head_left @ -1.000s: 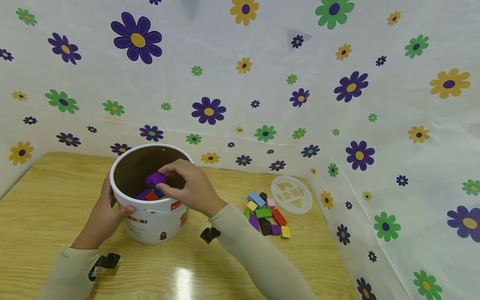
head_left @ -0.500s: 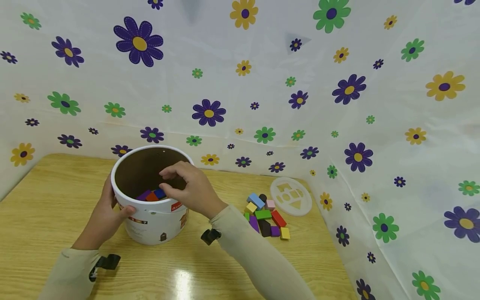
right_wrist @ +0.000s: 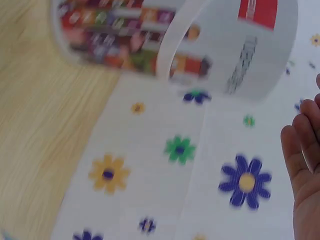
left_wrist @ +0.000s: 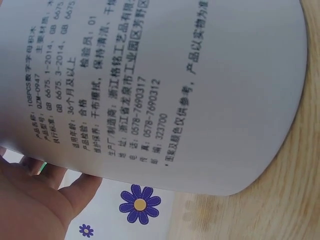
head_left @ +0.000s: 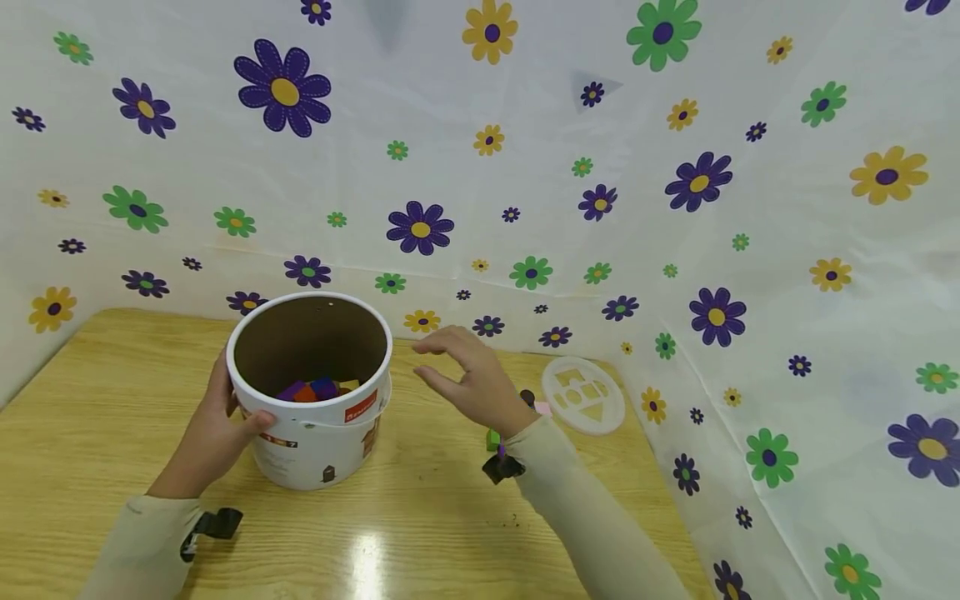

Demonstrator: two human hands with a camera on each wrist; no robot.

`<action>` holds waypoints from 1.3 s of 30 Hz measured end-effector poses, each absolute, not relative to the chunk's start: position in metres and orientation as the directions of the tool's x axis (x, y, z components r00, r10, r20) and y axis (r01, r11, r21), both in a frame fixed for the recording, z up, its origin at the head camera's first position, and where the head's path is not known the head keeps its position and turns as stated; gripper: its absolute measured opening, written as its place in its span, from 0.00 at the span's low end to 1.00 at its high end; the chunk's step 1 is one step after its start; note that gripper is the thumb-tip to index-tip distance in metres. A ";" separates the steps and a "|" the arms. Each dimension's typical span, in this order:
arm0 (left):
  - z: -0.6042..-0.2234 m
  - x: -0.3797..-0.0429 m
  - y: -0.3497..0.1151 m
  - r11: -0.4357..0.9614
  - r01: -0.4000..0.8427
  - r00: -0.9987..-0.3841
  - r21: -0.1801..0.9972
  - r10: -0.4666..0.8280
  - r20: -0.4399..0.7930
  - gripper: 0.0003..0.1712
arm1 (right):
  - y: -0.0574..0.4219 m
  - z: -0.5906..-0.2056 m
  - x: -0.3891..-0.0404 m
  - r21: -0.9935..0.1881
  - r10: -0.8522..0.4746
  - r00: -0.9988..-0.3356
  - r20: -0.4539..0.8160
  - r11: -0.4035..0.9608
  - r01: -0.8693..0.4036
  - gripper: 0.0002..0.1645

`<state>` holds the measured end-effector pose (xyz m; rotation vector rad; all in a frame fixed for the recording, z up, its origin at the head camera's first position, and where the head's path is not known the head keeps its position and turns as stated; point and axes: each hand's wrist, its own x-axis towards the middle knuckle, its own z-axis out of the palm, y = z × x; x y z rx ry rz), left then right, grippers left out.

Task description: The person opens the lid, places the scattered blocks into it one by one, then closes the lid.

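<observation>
My left hand (head_left: 213, 433) holds the side of a white bucket (head_left: 315, 450), thumb on the front wall below the rim. In the left wrist view the fingers (left_wrist: 82, 192) lie along the bucket's printed wall (left_wrist: 200, 100). Inside, several coloured blocks (head_left: 303, 392) lie low, in purple, orange, blue and yellow. My right hand (head_left: 476, 379) is in the air to the right of the bucket, apart from it, thumb and fingers spread with nothing between them. It partly covers the loose blocks on the table, among them a green block (head_left: 492, 439).
A pale round stencil-like lid with cut-out shapes (head_left: 583, 396) lies at the table's back right. The wooden table (head_left: 420, 533) meets a white flower-printed sheet (head_left: 525, 208) behind and on the right.
The right hand let go of a purple block inside the bucket, then moved out and to the right, over toward the loose blocks. The left hand and bucket have stayed in place.
</observation>
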<state>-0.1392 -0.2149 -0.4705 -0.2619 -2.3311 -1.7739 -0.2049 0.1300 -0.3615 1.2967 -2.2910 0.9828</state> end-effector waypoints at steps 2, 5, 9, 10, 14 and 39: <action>-0.471 -0.140 -0.216 0.268 0.259 -0.965 0.928 0.021 0.263 0.56 | 0.155 -0.364 -0.209 -0.407 -0.596 -0.575 0.561 0.406 -0.818 0.16; -0.473 -0.141 -0.217 0.271 0.256 -0.965 0.928 0.021 0.261 0.56 | 0.194 -0.370 -0.213 -0.458 -0.544 -0.678 0.493 0.501 -0.735 0.15; -0.474 -0.141 -0.216 0.270 0.253 -0.966 0.929 0.023 0.257 0.56 | 0.245 -0.389 -0.214 -0.505 -0.460 -0.812 0.360 0.635 -0.584 0.16; -0.474 -0.141 -0.216 0.270 0.253 -0.966 0.929 0.023 0.257 0.56 | 0.257 -0.396 -0.215 -0.502 -0.441 -0.838 0.322 0.671 -0.546 0.16; -0.474 -0.141 -0.216 0.270 0.258 -0.965 0.928 0.023 0.261 0.56 | 0.300 -0.427 -0.215 -0.432 -0.387 -0.905 0.178 0.795 -0.426 0.17; -0.475 -0.139 -0.213 0.294 0.241 -0.968 0.925 0.007 0.250 0.56 | 0.378 -0.486 -0.168 -0.515 -0.226 -0.959 -0.169 0.850 -0.109 0.18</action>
